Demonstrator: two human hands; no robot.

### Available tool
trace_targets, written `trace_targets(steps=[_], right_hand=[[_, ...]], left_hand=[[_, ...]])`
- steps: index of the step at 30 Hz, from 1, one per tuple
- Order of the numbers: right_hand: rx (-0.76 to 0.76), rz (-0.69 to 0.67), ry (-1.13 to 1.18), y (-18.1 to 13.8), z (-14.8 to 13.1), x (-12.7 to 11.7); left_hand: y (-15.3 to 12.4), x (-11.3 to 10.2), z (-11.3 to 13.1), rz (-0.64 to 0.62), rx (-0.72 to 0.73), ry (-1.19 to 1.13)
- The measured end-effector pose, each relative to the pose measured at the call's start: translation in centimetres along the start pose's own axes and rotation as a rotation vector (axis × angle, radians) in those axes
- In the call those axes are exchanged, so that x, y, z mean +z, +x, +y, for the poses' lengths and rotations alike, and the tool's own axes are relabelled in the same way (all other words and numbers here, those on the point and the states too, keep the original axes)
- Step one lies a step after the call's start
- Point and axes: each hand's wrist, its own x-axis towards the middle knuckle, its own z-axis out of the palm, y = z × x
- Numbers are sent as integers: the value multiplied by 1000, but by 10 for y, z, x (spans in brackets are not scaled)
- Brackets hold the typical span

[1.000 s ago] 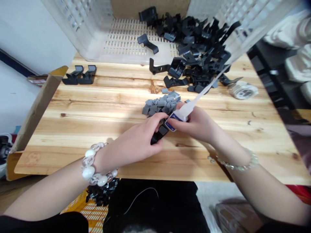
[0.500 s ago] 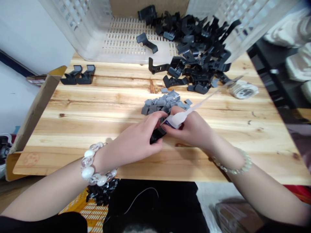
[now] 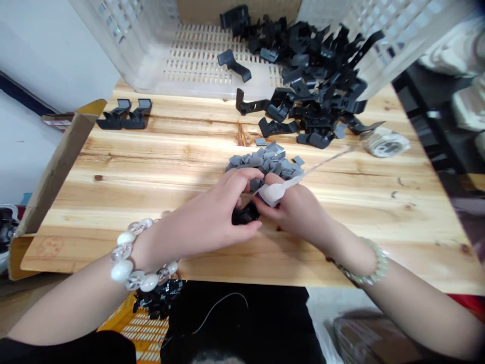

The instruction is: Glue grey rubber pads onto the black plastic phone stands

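Note:
My left hand (image 3: 212, 212) is closed round a black plastic part (image 3: 246, 214), mostly hidden by the fingers. In my right hand (image 3: 303, 205) is a small white glue bottle (image 3: 273, 193), its long thin nozzle pointing up and to the right. Both hands meet over the front middle of the table, the bottle beside the black part. Right behind them lies a heap of small grey pads (image 3: 265, 161). Two black clips with grey pads on them (image 3: 137, 115) stand side by side at the back left.
A white plastic basket (image 3: 151, 76) lies open at the back of the wooden table (image 3: 151, 162). Black clips (image 3: 314, 91) spill from it onto the wood. A white tape roll (image 3: 384, 142) sits at the right. Below the front edge is a yellow basket (image 3: 132, 323) with black parts.
The left thumb and fingers have shifted round the black part, which has turned in the grip. The bottle has tilted slightly and stays in my right hand. The whole view has shifted slightly.

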Motion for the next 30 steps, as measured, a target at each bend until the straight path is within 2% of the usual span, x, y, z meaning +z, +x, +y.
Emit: trace_targets(steps=[4,8,15,20,23,30], right_hand=[[-9,-20,4,2,1,-1],[8,-31,27,3,0,-2],[7,-3,18,3,1,1],[38,-2,24,4,0,0],[-3,2,38,4,2,0],[-4,-20,80,2,2,-1]], left_hand=[[4,-6,-2,-76,-49,36],[5,-1,-2,-103,-70,4],[5,7,-2,-32,-81,-23],[6,6,0,-22,-59,-53],[5,4,0,20,-50,-108],[6,3,4,127,127,-51]])
